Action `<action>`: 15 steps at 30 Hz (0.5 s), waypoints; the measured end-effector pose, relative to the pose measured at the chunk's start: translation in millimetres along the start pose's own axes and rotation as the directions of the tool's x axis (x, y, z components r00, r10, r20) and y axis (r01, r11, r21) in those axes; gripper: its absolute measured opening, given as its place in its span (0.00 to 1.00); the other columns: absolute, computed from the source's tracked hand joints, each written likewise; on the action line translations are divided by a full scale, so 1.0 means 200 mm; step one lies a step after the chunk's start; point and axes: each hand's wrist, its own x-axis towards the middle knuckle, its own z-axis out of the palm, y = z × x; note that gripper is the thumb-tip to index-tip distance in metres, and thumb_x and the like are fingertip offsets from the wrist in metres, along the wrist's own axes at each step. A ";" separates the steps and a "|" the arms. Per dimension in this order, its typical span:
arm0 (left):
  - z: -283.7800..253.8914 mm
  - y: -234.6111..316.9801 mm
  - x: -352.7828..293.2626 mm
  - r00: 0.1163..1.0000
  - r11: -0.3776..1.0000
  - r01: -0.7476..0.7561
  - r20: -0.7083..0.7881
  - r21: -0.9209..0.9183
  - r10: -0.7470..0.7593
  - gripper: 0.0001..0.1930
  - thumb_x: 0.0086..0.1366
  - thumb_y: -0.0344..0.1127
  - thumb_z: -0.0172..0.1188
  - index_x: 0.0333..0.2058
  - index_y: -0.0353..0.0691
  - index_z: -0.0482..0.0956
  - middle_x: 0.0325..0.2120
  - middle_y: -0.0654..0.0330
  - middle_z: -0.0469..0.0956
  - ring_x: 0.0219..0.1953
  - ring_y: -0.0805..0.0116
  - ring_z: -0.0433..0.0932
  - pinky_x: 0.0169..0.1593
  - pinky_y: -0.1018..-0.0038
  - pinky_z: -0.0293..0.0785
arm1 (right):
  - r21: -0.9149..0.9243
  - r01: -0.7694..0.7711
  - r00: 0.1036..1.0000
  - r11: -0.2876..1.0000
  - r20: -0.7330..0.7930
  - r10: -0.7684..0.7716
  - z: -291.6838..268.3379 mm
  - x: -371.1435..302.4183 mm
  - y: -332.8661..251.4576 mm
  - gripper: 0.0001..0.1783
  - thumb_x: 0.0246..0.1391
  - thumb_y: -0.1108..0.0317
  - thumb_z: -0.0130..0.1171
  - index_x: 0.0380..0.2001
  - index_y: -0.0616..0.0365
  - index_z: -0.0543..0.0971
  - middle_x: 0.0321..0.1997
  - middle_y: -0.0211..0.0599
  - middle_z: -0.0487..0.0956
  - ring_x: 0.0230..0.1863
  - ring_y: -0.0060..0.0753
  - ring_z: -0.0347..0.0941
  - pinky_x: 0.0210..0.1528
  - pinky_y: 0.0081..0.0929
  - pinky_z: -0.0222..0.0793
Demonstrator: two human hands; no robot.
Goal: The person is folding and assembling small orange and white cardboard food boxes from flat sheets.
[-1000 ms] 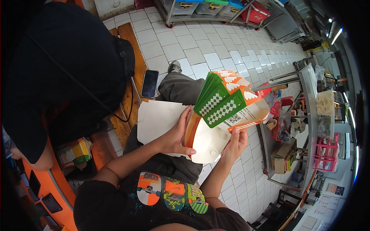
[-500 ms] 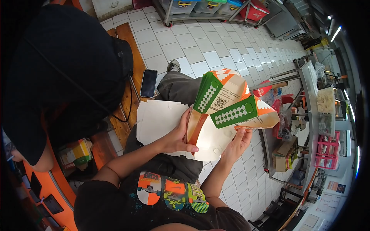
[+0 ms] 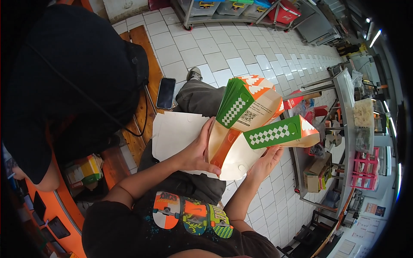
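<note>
On my lap, my left hand (image 3: 198, 152) grips the near left edge of a stack of nested cardboard food cartons (image 3: 234, 111), thumb on top and fingers along the side. The cartons have green panels with white diamonds, orange trim and plain cream insides. My right hand (image 3: 266, 162) pinches the lower edge of a green-sided carton part (image 3: 275, 134), angled out to the right of the stack. Whether this part is joined to the stack's top carton, I cannot tell. White cardboard sheets (image 3: 176, 135) lie flat under the stack, across my thighs.
A black phone (image 3: 166, 93) lies on the wooden bench (image 3: 144, 56) to my left. Beside me sits a person in dark clothes (image 3: 77, 77). A metal rack (image 3: 344, 129) with bags and boxes stands at right. Lidded bins (image 3: 230, 7) fill a wheeled shelf at the far side.
My right hand has shifted slightly right, and the green-sided carton part has swung outward, away from the stack. The stack has fanned a little, showing more green edges. My left hand stays put.
</note>
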 end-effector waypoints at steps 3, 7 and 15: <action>0.02 0.02 0.00 1.000 0.999 -0.028 0.003 0.047 0.028 0.71 0.37 0.59 0.71 0.59 0.26 0.23 0.62 0.41 0.35 0.66 0.51 0.35 0.66 0.65 0.36 | -0.178 0.181 0.983 0.967 0.064 -0.173 -0.02 -0.01 0.06 0.12 0.64 0.61 0.42 0.41 0.58 0.66 0.39 0.33 0.73 0.41 0.21 0.70 0.44 0.20 0.67; 0.03 0.03 0.00 0.999 1.000 0.026 -0.028 -0.010 -0.027 0.70 0.39 0.59 0.71 0.59 0.26 0.22 0.62 0.41 0.34 0.66 0.51 0.34 0.66 0.65 0.35 | -0.194 0.215 0.977 0.957 0.045 -0.210 -0.03 -0.02 0.07 0.12 0.63 0.60 0.43 0.40 0.58 0.67 0.38 0.33 0.73 0.42 0.21 0.69 0.46 0.20 0.65; 0.02 0.01 -0.02 0.999 0.994 -0.054 0.000 0.091 0.054 0.66 0.45 0.58 0.67 0.59 0.26 0.22 0.63 0.41 0.33 0.66 0.52 0.32 0.66 0.65 0.34 | -0.145 0.124 0.987 0.982 0.121 -0.107 -0.06 0.01 0.04 0.13 0.63 0.62 0.42 0.44 0.59 0.67 0.42 0.37 0.74 0.44 0.25 0.71 0.48 0.24 0.67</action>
